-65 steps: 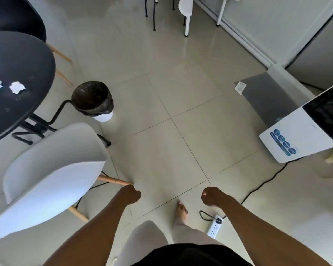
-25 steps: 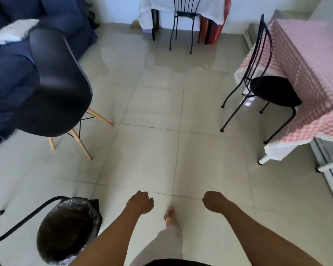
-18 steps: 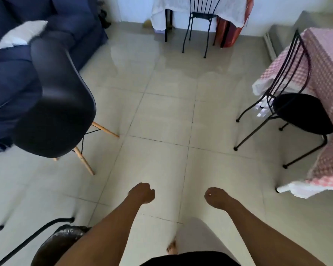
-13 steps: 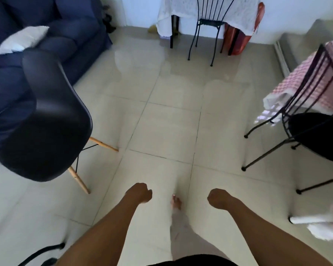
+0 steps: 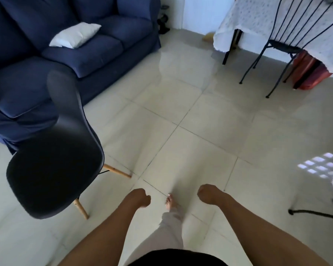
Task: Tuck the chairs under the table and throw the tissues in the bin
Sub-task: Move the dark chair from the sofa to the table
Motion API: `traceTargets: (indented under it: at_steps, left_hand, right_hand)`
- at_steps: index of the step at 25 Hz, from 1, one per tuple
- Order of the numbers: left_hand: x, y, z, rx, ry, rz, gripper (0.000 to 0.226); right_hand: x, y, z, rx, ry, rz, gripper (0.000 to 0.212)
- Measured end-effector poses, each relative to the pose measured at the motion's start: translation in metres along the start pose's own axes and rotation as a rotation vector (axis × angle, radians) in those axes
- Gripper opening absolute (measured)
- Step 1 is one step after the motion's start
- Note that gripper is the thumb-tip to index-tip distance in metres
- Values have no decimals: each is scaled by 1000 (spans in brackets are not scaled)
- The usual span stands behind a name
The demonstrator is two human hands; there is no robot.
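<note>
Floor [image 5: 210,131]: pale tiles fill most of your view, bare from the centre out to 3 o'clock, so your path ahead is open.
Sofa [image 5: 96,45]: dark blue, at 10 to 11 o'clock, with a white cushion [image 5: 75,35] on its seat; not part of your job.
Black chair [image 5: 54,169]: shell seat on wooden legs, at 8 to 9 o'clock, just in front of the sofa and standing free on the floor. No desk shows beside it, so I judge it not yet tucked.
Wire chair [image 5: 288,41]: at 1 o'clock, drawn close to a cloth-covered desk [image 5: 244,20], probably already where it belongs.
Left hand [image 5: 140,197]: at 6 o'clock, curled into a loose fist, holding nothing, clear of the black chair.
Right hand [image 5: 209,194]: beside it toward 5 o'clock, also a closed, empty fist. Both hang forward as you walk, one bare foot [image 5: 169,201] between them.
Tissues and bin: neither is in view.
Next: likely you turn toward 9 o'clock and take the black chair by its back.
</note>
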State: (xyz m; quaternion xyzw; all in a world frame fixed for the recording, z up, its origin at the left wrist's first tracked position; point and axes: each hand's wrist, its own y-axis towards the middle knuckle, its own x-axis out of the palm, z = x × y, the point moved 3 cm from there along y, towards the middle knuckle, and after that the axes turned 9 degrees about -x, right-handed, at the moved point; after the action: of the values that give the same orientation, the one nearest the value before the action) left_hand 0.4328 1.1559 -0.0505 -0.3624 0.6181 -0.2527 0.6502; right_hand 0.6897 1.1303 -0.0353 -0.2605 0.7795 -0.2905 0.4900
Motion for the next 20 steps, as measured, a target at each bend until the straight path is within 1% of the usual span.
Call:
traceTargets:
  at_steps: [4, 6, 8, 11, 13, 16, 19, 20]
  left_hand:
    - [-69, 61, 31, -34, -58, -31, 54]
    - [-105, 84, 47, -51, -87, -41, 54]
    - [-143, 112, 62, -70, -137, -45, 54]
    - [-197, 159, 78, -108, -202, -42, 55]
    - [-226, 189, 81, -161, -284, -29, 56]
    - [-268, 218, 82, -283, -447, -41, 58]
    - [-300, 236, 78, -387, -590, -72, 59]
    - [-308, 239, 74, -431, -652, -75, 58]
  right_hand:
    - [-85, 74, -4, 19, 38, -41, 42]
    - [-130, 106, -5, 24, 28, -21, 41]
    - [-177, 140, -5, 27, 2, 7, 37]
    - [-241, 203, -14, -20, -76, -25, 26]
    - [-282, 244, -28, -50, -145, -48, 25]
    - [-350, 312, -62, -125, -265, -104, 37]
    - [-410, 374, -114, -278, -429, -149, 34]
    - [-422, 393, -133, -302, -474, -169, 31]
